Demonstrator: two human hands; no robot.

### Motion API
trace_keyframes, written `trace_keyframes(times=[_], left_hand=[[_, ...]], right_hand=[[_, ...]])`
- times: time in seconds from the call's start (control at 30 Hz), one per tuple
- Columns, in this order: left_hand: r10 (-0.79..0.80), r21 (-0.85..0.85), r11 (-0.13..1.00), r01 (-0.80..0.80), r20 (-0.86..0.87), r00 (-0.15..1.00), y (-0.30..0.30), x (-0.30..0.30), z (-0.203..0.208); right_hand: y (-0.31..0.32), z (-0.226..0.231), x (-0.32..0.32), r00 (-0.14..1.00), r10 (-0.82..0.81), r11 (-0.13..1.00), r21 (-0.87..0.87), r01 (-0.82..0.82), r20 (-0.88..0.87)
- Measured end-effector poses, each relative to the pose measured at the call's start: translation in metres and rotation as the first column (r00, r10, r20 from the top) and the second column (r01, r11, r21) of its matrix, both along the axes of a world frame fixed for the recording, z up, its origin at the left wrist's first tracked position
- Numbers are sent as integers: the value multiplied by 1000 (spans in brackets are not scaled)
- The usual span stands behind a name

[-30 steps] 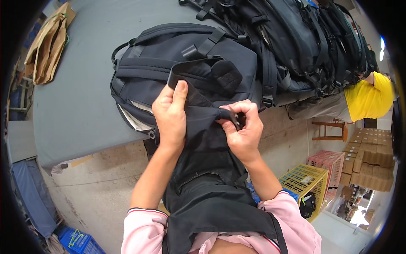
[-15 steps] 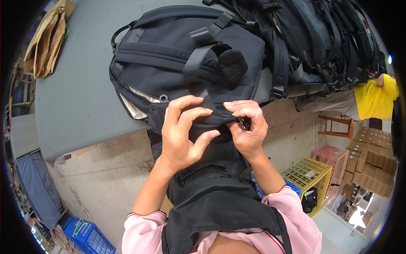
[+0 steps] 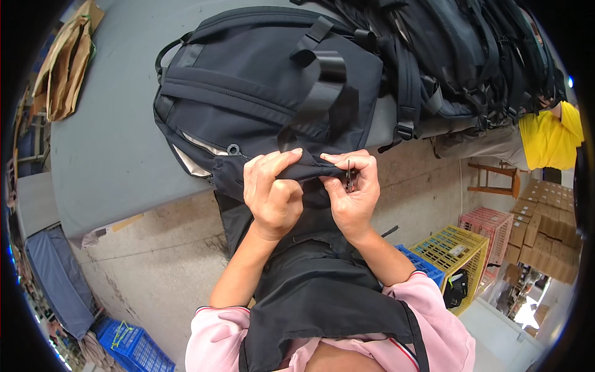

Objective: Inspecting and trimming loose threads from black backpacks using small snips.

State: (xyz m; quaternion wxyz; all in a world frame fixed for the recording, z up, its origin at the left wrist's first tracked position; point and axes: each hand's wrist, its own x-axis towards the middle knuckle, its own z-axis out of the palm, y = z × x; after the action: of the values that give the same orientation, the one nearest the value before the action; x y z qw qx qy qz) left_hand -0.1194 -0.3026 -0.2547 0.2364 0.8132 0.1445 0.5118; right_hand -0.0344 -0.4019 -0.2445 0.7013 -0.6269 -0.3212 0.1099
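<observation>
Backpack (image 3: 248,59), one and black, is laid on the grey desk (image 3: 118,142), close to the desk's near edge. Its fabric (image 3: 308,171) is gripped by two hands: by the left hand (image 3: 273,192) between curled fingers and thumb, and by the right hand (image 3: 354,201) in a pinch, with one dark tool (image 3: 349,178) also held there. The strap (image 3: 330,69), seen raised in the left hand a second ago, is now released and looped above the backpack, partly blurred. The left hand, spread half a second ago, is now closed; the right hand's pinch is kept. More packs (image 3: 440,56) are heaped at the right, their number hidden by overlap. Four crates are seen: two blue (image 3: 133,347), one yellow (image 3: 452,245), one pink (image 3: 489,226). One stool (image 3: 493,180) is shown beyond.
</observation>
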Motion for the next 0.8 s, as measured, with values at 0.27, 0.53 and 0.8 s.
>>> trace_keyframes(times=[0.27,0.53,0.8], left_hand=[[-21,-50,998,23,40,999,-5,-4,-13],[-61,9,998,61,33,998,-2,-11,-14],[-24,73,997,24,-5,1000,24,-47,32]], right_hand=[[-11,0,-4,996,54,998,-44,-51,66],[-13,19,12,942,200,965,-221,-142,269],[-23,44,20,983,185,967,176,-182,-3]])
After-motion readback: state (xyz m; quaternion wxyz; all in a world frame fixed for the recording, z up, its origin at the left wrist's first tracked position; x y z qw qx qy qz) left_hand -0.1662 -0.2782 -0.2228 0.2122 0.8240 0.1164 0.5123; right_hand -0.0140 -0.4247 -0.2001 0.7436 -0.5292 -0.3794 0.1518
